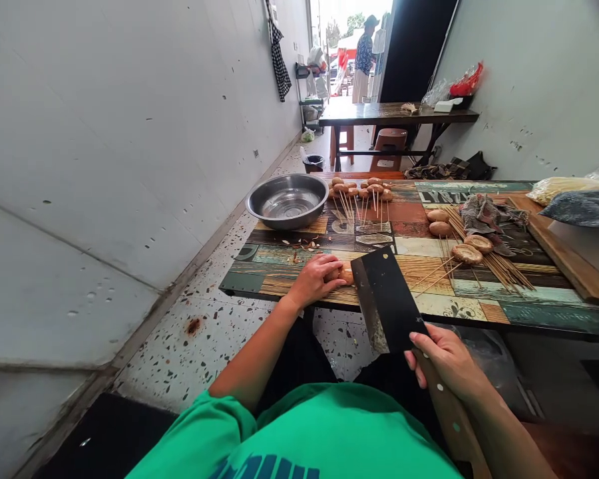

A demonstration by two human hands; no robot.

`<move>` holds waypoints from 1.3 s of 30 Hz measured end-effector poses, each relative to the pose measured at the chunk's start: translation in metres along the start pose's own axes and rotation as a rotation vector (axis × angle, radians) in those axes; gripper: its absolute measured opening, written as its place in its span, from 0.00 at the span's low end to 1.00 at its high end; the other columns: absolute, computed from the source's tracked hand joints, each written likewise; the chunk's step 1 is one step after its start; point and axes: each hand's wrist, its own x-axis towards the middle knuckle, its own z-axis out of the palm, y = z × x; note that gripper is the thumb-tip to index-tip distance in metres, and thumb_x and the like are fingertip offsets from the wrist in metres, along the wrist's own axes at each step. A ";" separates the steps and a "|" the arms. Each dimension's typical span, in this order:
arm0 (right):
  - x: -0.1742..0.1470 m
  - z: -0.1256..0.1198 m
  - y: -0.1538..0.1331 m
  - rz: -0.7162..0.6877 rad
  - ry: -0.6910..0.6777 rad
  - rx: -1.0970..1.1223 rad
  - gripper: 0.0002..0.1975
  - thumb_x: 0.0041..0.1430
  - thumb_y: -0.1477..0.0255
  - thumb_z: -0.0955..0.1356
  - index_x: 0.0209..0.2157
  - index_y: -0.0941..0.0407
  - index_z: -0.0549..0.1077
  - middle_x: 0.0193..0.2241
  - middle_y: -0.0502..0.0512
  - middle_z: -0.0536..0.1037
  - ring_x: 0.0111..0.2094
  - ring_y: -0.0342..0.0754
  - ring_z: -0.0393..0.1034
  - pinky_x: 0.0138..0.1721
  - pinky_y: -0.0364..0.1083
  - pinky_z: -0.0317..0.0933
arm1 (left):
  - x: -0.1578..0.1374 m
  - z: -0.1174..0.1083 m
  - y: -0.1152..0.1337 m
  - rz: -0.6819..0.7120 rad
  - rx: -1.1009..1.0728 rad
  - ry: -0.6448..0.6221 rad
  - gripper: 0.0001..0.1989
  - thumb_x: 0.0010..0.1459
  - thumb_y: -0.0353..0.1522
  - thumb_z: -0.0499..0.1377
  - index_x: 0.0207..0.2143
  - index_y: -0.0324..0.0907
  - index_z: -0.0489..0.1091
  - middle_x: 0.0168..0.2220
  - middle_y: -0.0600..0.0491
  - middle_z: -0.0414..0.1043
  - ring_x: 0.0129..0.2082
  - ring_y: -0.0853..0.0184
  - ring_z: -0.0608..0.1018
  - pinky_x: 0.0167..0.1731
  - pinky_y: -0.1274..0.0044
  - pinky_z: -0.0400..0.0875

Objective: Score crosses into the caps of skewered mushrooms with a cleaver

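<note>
My left hand (322, 276) presses a brown mushroom (348, 273) down at the table's near edge, fingers curled over it. The fingers hide part of the mushroom. In my right hand (446, 356) is a cleaver (392, 299), gripped by its wooden handle. Its broad dark blade is just right of the mushroom; whether they touch I cannot tell. Small pale trimmings (307, 246) lie beyond my left hand. To the right, skewered mushrooms (466, 253) rest by a bundle of bamboo skewers (509, 271). Several more mushrooms on skewers (363, 191) are lined up at the far edge.
A steel basin (288, 199) stands on the patterned table's (414, 246) far left corner. At right are a grey cloth (486, 216), a wooden board (559, 253) and bagged goods (574, 189). Behind stand another table (394, 114), stools and a bin (313, 162). A person (364, 56) is near the doorway.
</note>
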 end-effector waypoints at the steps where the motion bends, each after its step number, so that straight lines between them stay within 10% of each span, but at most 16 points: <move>1: 0.003 0.000 -0.001 0.001 -0.006 0.003 0.16 0.57 0.57 0.63 0.24 0.54 0.62 0.17 0.46 0.74 0.12 0.42 0.65 0.17 0.42 0.55 | 0.000 0.000 0.000 0.007 0.003 0.002 0.20 0.56 0.43 0.61 0.47 0.43 0.72 0.48 0.47 0.72 0.51 0.60 0.72 0.55 0.67 0.65; 22: 0.019 -0.010 -0.015 -0.023 -0.044 -0.039 0.15 0.56 0.58 0.62 0.24 0.54 0.61 0.16 0.46 0.73 0.12 0.43 0.64 0.17 0.42 0.54 | -0.001 0.003 -0.002 0.016 0.006 0.041 0.18 0.57 0.41 0.61 0.47 0.42 0.72 0.47 0.47 0.72 0.50 0.61 0.72 0.54 0.67 0.66; 31: -0.023 0.029 -0.032 -0.389 0.271 -1.340 0.12 0.59 0.76 0.59 0.35 0.58 0.73 0.25 0.60 0.79 0.23 0.53 0.75 0.21 0.45 0.48 | -0.003 0.005 0.009 -0.042 0.068 0.055 0.17 0.56 0.42 0.61 0.45 0.41 0.72 0.45 0.47 0.73 0.46 0.61 0.72 0.51 0.68 0.67; 39: -0.023 0.053 -0.034 -0.556 0.396 -1.686 0.14 0.46 0.86 0.65 0.35 0.66 0.77 0.15 0.55 0.72 0.13 0.50 0.68 0.14 0.43 0.40 | -0.005 0.006 0.008 -0.030 0.081 0.033 0.11 0.54 0.35 0.61 0.40 0.41 0.74 0.43 0.47 0.73 0.46 0.59 0.72 0.51 0.67 0.67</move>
